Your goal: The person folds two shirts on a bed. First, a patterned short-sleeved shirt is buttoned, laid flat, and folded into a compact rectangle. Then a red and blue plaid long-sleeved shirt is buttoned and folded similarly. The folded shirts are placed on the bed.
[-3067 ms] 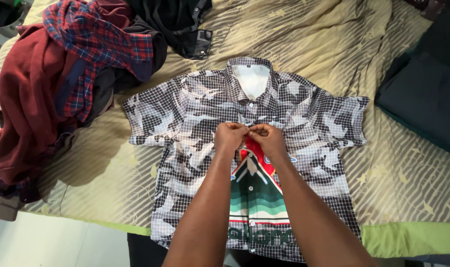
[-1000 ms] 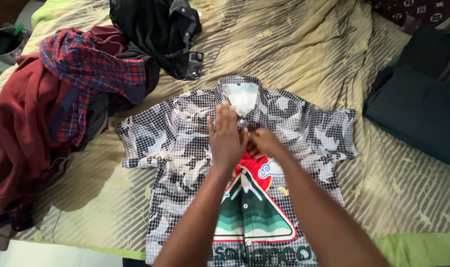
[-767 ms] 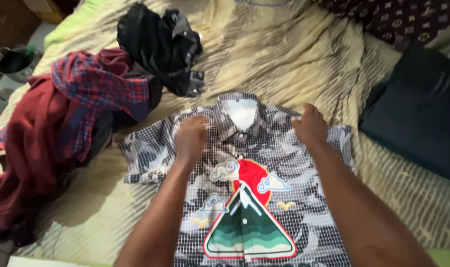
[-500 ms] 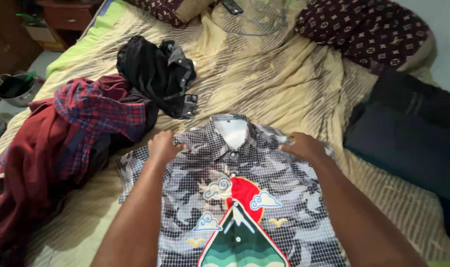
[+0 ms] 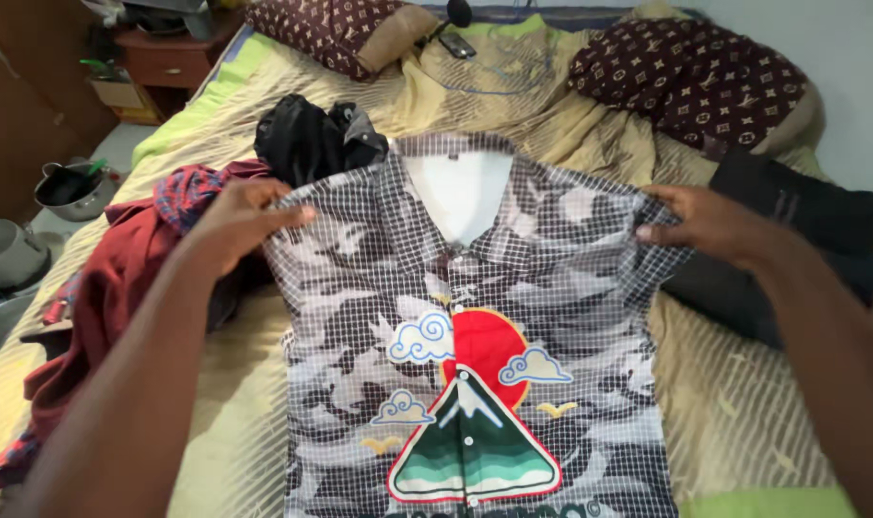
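Both hands are up off the bed here, holding a short-sleeved button-up shirt in a grey camo print with a white grid over it [image 5: 475, 288] by its shoulders. The left hand [image 5: 240, 216] has its grip pinched shut on the left shoulder seam, thumb on top and fingers curled under the cloth. The right hand [image 5: 710, 221] does the same on the other shoulder, fingertips pressed together on the fabric edge. The shirt hangs stretched between them, front facing up, buttoned, collar toward the head of the bed, with a colourful patch on the chest: a red sun, little white clouds and a green triangular mountain. Its lower part runs down toward the foot edge of the bed.

Underneath is a bed with a rumpled yellowish striped sheet [image 5: 542, 105]. Along the left edge there's a heap of clothes: a dark red garment [image 5: 91, 288] with a red-and-blue plaid shirt [image 5: 182, 187] on top, and a crumpled black garment [image 5: 312, 139] just behind the left hand. Near the right edge sits a folded stack of dark clothes [image 5: 791, 221], just beyond the right hand. Two brown patterned pillows [image 5: 690, 82] are up at the head end. On the floor off the left side there's a metal pot [image 5: 72, 187].
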